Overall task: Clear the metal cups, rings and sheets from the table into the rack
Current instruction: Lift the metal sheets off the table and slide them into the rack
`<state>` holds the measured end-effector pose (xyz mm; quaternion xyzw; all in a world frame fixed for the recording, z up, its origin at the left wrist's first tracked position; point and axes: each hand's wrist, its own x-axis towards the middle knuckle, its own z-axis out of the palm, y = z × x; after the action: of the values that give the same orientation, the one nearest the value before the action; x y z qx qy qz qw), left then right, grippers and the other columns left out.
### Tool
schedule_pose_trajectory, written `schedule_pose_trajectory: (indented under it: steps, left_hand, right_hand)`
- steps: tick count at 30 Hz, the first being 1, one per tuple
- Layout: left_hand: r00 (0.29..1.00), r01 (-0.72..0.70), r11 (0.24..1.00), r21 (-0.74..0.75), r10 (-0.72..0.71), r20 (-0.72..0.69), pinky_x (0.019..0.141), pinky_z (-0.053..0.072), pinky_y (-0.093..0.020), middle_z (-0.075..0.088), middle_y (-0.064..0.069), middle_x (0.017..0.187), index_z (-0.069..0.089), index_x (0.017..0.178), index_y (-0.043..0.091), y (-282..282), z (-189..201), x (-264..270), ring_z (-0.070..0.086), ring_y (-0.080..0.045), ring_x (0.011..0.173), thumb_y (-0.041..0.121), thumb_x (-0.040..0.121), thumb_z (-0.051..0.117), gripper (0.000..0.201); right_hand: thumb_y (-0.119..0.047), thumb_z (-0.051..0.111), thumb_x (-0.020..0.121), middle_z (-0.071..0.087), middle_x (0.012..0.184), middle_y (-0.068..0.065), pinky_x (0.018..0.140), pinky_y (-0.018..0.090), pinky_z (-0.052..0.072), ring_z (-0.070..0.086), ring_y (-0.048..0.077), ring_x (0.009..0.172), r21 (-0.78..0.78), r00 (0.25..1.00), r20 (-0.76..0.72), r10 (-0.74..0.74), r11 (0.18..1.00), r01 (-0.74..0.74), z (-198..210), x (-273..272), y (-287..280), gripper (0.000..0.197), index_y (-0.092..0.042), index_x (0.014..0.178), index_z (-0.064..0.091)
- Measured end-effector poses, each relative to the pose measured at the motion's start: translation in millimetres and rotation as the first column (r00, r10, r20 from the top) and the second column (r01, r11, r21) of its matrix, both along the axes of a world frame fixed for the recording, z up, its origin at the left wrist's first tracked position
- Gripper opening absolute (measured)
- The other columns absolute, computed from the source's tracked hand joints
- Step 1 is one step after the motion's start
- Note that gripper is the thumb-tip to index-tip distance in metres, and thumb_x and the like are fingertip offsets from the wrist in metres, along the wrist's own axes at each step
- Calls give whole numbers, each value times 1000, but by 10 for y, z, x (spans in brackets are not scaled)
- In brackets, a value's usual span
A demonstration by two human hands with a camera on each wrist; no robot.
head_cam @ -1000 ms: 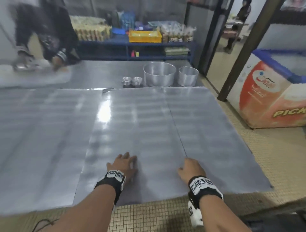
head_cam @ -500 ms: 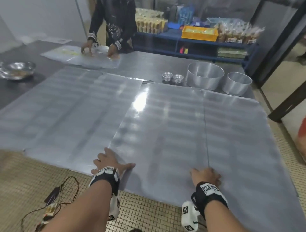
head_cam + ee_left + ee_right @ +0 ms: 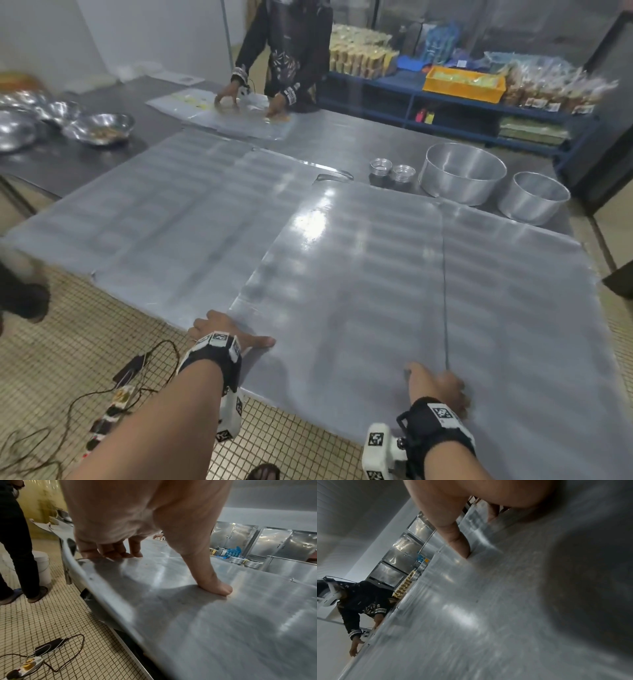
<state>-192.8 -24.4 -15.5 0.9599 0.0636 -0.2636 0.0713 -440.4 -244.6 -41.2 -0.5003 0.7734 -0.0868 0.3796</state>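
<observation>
Left hand [image 3: 222,329] rests at the near-left corner of the top metal sheet [image 3: 359,274]. Thumb [image 3: 217,586] is pressed flat on the sheet's top face; the other fingers [image 3: 109,551] reach down to the sheet near its left edge, only lightly bent. They touch it rather than wrap it, so the hand is relaxed and pressing, not grasping.

Right hand [image 3: 435,383] sits on the same sheet near its front edge, just by the thin dark seam line [image 3: 444,291] that runs front to back. In the head view the fingers look curled under, knuckles up; in the right wrist view 1 finger [image 3: 458,545] presses its tip on the metal. Whether the hand is clenched or just bent, can't tell; nothing visible is held in it.

The top sheet overlaps a 2nd sheet [image 3: 154,219] lying to its left; both overhang the front of the table [image 3: 342,144].

At the far side, beyond the sheets, stand 2 small metal cups [image 3: 392,171] side by side, then a big round tin [image 3: 462,173] and a smaller tin [image 3: 532,197] to the right, apart from each other.

Shiny bowls [image 3: 99,128] sit far left. Another person [image 3: 284,51] leans over the far end w/ both hands down on a separate sheet. Power strip & cables [image 3: 113,404] lie on the tiled floor [image 3: 68,342].
</observation>
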Motion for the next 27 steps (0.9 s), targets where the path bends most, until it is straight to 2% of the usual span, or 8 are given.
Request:
schedule_pose_trajectory:
  steps: [3, 6, 8, 12, 14, 17, 20, 27]
  left_hand:
    - [999, 26, 998, 62, -25, -21, 93, 46, -52, 49, -14, 119, 53, 125, 13, 87, -87, 3, 48, -36, 116, 96, 6, 64, 145]
    - [999, 42, 998, 54, -42, 2, 89, 48, -50, 52, -16, 118, 60, 121, 13, 181, -357, 85, 53, -39, 110, 97, 10, 64, 139]
    - [997, 78, 992, 97, -77, -9, 81, 51, -45, 52, -11, 106, 64, 111, 16, 251, -174, -10, 55, -35, 100, 104, 5, 48, 139]
    - [999, 27, 996, 79, -29, 24, 101, 49, -40, 50, -12, 132, 44, 137, 8, 396, 141, -135, 55, -30, 120, 92, 49, 64, 124]
    - [1000, -1, 997, 77, 0, 19, 105, 45, -42, 44, -15, 141, 36, 145, 7, 506, 98, -40, 51, -33, 127, 98, 42, 59, 139]
    - [998, -64, 997, 45, 65, -5, 97, 50, -44, 49, -17, 131, 35, 141, 5, 720, -58, 142, 53, -35, 120, 97, 16, 61, 158]
    - [996, -82, 996, -36, 83, 28, 97, 51, -44, 55, -18, 127, 34, 138, 2, 981, 18, 260, 56, -35, 116, 87, 23, 75, 149]
    - [998, -53, 998, -31, 54, 35, 99, 50, -46, 50, -19, 136, 31, 143, 3, 1601, 35, 756, 54, -35, 121, 87, 19, 75, 157]
  right_hand:
    - [-34, 80, 46, 57, 117, 25, 91, 47, 50, 58, 41, 104, 16, 999, 16, 30, 999, -30, -1, 5, 56, 78, 0, 114, 57]
    - [-38, 74, 37, 62, 107, 23, 86, 47, 54, 62, 39, 94, -17, 999, 8, 53, 998, -53, -20, 42, 61, 78, -3, 106, 64]
    - [-37, 75, 40, 61, 110, 23, 86, 47, 54, 61, 40, 97, -16, 998, 4, 65, 998, -65, 38, 82, 92, 76, -2, 106, 63]
    - [-32, 78, 47, 59, 117, 25, 87, 46, 53, 60, 41, 103, 0, 995, 57, 87, 996, -88, 108, 166, 211, 75, 1, 112, 61]
    - [-32, 79, 48, 59, 119, 26, 87, 44, 53, 59, 41, 105, -7, 992, 76, 98, 995, -98, 116, 221, 301, 78, 2, 115, 60]
    - [-30, 83, 52, 58, 122, 27, 87, 43, 51, 58, 42, 109, -10, 991, 81, 107, 994, -106, 124, 338, 449, 79, 3, 119, 59]
    - [-31, 82, 50, 60, 121, 26, 86, 42, 53, 60, 41, 107, 2, 990, 77, 115, 993, -115, 130, 473, 684, 79, 2, 118, 60]
    - [-31, 78, 52, 56, 124, 23, 95, 45, 50, 59, 41, 109, -7, 990, 89, 108, 994, -107, 125, 873, 1348, 80, -1, 122, 57]
